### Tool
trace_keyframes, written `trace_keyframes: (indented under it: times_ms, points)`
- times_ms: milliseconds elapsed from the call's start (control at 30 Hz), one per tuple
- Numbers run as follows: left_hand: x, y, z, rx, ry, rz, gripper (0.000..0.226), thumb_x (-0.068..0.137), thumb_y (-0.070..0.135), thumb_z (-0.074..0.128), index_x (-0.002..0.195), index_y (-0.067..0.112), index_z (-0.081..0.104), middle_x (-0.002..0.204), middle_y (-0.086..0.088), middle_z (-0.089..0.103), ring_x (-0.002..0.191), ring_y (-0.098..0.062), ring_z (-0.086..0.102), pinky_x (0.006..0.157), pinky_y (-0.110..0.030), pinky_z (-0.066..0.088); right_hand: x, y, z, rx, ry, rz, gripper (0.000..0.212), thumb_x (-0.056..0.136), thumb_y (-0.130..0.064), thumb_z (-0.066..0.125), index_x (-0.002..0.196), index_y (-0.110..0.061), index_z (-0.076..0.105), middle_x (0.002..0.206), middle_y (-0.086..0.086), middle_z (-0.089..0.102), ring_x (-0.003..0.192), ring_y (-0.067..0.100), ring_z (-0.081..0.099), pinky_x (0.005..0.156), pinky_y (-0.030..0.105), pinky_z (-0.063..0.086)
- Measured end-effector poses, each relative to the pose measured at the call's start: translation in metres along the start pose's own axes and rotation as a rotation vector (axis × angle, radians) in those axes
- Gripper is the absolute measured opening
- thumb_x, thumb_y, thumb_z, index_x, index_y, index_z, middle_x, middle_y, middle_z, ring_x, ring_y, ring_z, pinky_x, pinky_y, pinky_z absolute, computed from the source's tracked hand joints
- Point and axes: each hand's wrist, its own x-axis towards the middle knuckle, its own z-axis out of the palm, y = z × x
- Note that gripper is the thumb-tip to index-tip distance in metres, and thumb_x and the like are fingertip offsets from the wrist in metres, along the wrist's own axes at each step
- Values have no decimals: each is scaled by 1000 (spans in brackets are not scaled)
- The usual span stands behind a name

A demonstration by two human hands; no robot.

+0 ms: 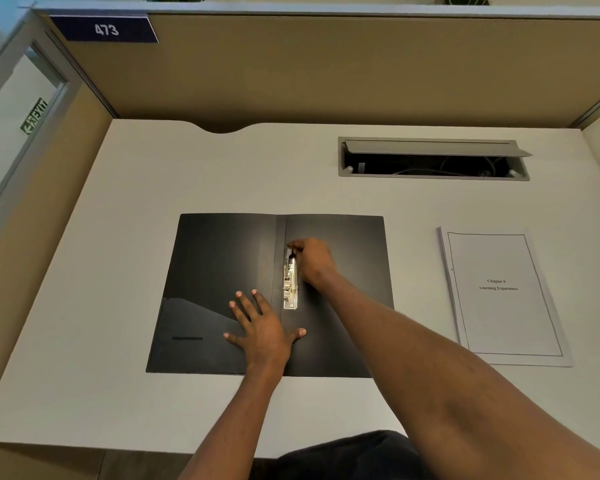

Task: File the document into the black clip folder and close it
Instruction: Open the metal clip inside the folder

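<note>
Plainly, the black clip folder (pixel 222 271) lies open mid-desk; the right hand (pixel 314 261) pinches the metal clip's lever (pixel 290 252) to free it, the left hand (pixel 262 329) spread flat bracing the folder. The document (pixel 503 296) waits at three o'clock.

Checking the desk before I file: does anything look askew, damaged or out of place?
Nothing stands out. The black folder lies open and flat, the document sits neatly beside it; only the cable hatch is propped open.
</note>
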Motion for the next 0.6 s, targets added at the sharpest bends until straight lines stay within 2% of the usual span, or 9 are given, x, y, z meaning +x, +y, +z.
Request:
trace_keyframes:
  times_ms: [167,300,433,600]
  points:
    - [-6,-4,13,44,77,25,125,80,79,58,163,12,-9,171,-17,-16,158,-40,-14,117,-73,10,-14,14,-13,20,16,-43,50,96,-3,47,141,-21,58,134,8,68,120,29,64,102,38,51]
    - [-13,-6,19,62,168,57,102,93,72,44,164,11,3,172,-17,-5,159,-37,-5,124,-66,6,-29,30,-26,28,45,-96,45,103,-14,43,146,-21,51,145,8,59,132,27,55,110,41,45]
    - [-23,11,20,15,247,102,90,98,62,45,164,10,12,172,-16,4,160,-34,2,125,-62,8,-49,51,-43,-37,72,-180,49,103,-17,43,152,-20,41,158,2,43,146,21,38,119,40,34]
    - [-40,63,22,-108,366,231,79,98,47,57,161,10,25,168,-14,25,156,-34,24,126,-53,21,-72,86,-77,-69,86,-174,53,104,-21,44,156,-20,35,161,0,38,148,20,35,117,41,37]
